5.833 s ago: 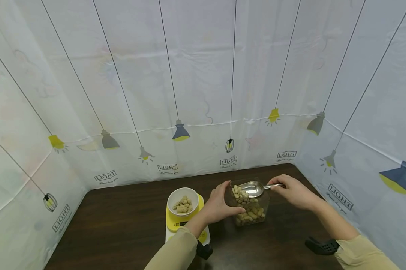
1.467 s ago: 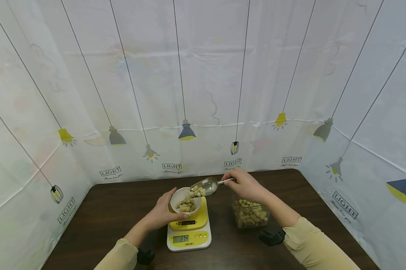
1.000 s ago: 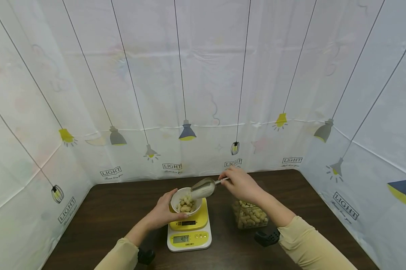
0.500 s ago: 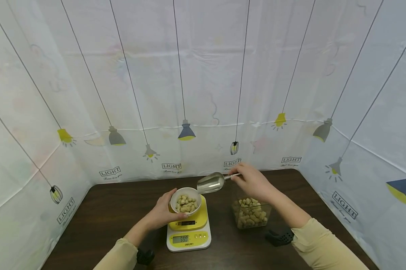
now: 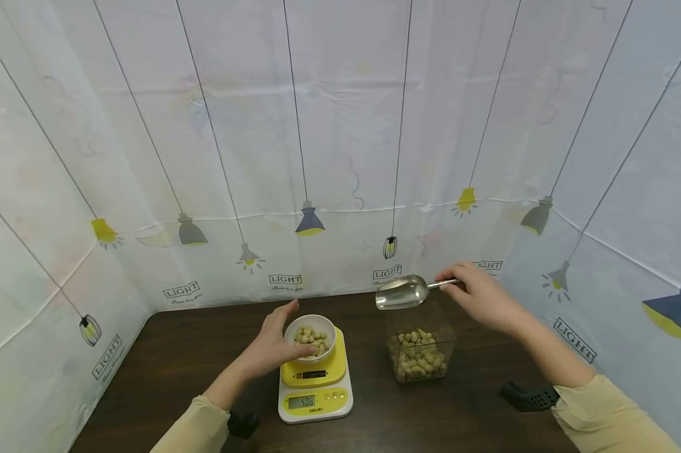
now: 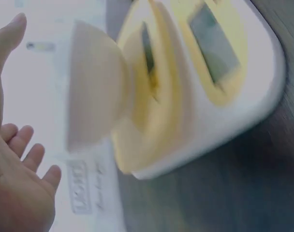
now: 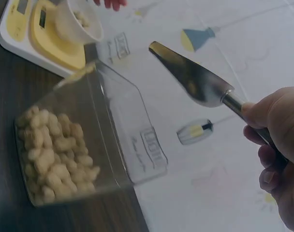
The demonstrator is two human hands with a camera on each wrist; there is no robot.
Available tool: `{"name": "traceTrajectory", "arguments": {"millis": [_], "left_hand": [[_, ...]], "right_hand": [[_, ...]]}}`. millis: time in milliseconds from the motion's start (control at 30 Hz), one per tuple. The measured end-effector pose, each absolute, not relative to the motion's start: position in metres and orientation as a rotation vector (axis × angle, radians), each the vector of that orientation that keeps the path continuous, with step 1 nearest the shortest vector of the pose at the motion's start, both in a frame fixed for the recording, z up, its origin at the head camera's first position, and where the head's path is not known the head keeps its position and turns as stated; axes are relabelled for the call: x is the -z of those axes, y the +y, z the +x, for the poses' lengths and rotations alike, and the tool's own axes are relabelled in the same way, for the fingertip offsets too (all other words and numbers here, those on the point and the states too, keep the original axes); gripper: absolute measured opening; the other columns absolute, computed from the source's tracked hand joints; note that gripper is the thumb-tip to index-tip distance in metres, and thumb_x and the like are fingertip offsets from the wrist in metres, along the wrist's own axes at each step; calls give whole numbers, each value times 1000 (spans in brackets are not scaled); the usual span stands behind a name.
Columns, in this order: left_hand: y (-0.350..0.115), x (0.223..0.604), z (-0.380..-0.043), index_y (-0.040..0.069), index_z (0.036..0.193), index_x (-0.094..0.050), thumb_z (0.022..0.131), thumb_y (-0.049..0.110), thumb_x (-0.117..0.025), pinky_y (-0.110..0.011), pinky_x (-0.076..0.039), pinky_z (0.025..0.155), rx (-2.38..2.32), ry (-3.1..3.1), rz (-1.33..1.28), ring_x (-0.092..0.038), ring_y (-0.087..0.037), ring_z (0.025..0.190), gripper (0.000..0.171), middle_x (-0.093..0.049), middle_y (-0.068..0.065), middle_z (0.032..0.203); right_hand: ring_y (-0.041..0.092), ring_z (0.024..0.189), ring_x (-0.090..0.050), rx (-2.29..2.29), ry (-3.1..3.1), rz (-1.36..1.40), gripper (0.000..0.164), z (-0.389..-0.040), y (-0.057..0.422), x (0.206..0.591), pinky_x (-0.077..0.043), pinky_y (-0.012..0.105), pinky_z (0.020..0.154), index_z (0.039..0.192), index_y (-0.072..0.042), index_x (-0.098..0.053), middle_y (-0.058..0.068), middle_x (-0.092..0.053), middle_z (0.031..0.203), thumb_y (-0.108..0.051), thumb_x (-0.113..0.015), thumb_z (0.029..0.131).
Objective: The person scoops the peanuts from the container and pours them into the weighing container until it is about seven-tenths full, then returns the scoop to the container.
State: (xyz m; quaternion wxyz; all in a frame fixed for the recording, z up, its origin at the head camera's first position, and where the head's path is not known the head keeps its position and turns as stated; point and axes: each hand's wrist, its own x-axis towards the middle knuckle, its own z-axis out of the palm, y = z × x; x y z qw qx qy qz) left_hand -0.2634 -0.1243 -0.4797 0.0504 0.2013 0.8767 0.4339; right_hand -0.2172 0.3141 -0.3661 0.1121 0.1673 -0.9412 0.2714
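The left hand (image 5: 269,349) is held wide around the white bowl (image 5: 317,320), which was gripped by it half a second ago; a gap between them is now shown in the left wrist view. The bowl, with peanuts (image 5: 314,338) inside, is seated on the scale (image 5: 332,366), just right of that hand, and a changed number is displayed. The metal scoop (image 5: 405,292) is held by its handle in the right hand (image 5: 484,301). It has been carried from beside the bowl's rim to above the clear container (image 5: 431,319), placed below and left of the right hand and partly filled with peanuts.
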Motion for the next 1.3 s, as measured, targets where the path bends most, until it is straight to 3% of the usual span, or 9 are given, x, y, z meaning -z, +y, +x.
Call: {"name": "traceTrajectory", "arguments": {"millis": [233,533,733,900,1300], "left_hand": [[-92,458,-249,33,161,-26,81,54,-84,-57,-33,112,-1305,2641,794,-23,-19,148,100,-29,8,160],[-29,453,-232,29,163,-24,82,60,-80,-55,-33,113,-1291,2557,938,-26,-23,150,103,-31,3,161],[15,469,-229,24,164,-21,81,63,-79,-55,-35,112,-1245,2557,899,-24,-29,150,109,-30,-2,162],[39,480,-232,27,166,-15,81,62,-80,-58,-31,114,-1233,2530,814,-17,-32,153,113,-22,-3,166],[58,487,-248,24,166,-14,80,62,-81,-55,-34,113,-1243,2513,739,-19,-30,153,115,-25,-1,166]], "right_hand": [[24,99,-61,-718,-2787,537,14,-206,343,358,-52,43,80,115,-7,-69,5,-62,110,-13,-62,104],[24,95,-63,-393,-2821,628,8,-210,352,368,-51,47,80,105,-11,-73,0,-65,101,-11,-70,97],[23,91,-63,-262,-2842,651,8,-214,341,379,-52,45,77,104,-12,-74,-1,-64,99,-12,-72,97],[22,90,-60,-146,-2832,695,8,-213,325,377,-51,44,77,104,-12,-73,-1,-61,98,-12,-72,97],[20,88,-53,2,-2858,789,1,-225,313,400,-49,39,74,95,-13,-73,-3,-56,94,-12,-73,96]]}}
